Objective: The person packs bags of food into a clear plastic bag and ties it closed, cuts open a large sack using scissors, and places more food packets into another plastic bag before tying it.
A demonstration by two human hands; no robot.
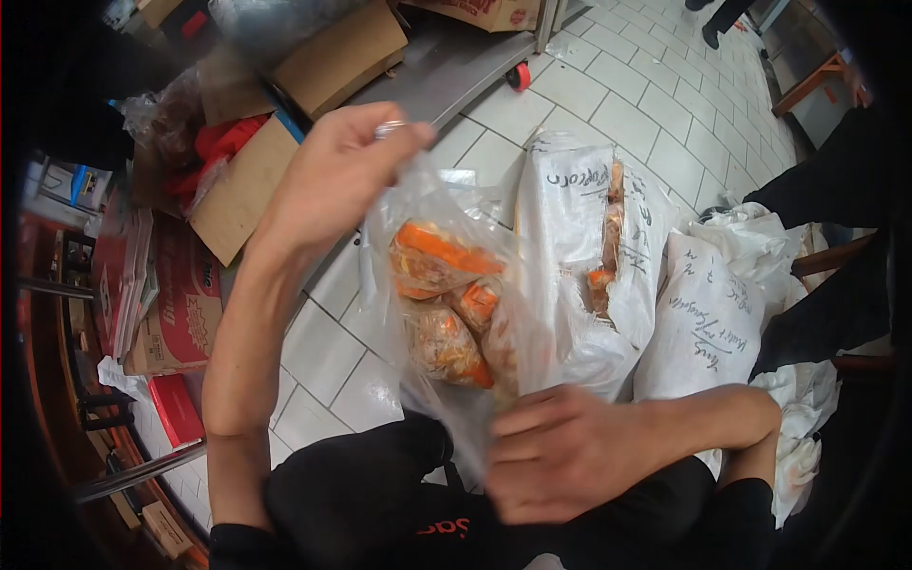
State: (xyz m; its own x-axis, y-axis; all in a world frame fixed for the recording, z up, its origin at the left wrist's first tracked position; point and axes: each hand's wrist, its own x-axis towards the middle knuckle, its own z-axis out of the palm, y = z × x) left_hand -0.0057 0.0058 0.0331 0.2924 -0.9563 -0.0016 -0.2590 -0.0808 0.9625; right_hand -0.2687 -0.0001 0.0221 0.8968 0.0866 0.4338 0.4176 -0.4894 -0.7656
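Observation:
A clear plastic bag (385, 223) hangs between my hands, with several orange-and-clear packets (445, 334) inside it. My left hand (356, 152) pinches the bag's upper edge, closed, with a ring on one finger. Lower down, my right hand (560, 454) is slightly blurred, its fingers curled round the bag's near edge. Just beyond the bag stands a white sack (565, 223) with handwriting on it, torn open along a slit that shows brown and orange contents. A second white sack (698, 313) with handwriting lies to the right.
Opened cardboard boxes (342, 57) rest on a grey wheeled platform (475, 81) at upper left. A red and brown carton (176, 304) stands at left. White plastic bags (798, 399) lie at right beside dark-clothed legs (822, 180). Another person's feet (711, 36) show on the tiled floor (646, 104).

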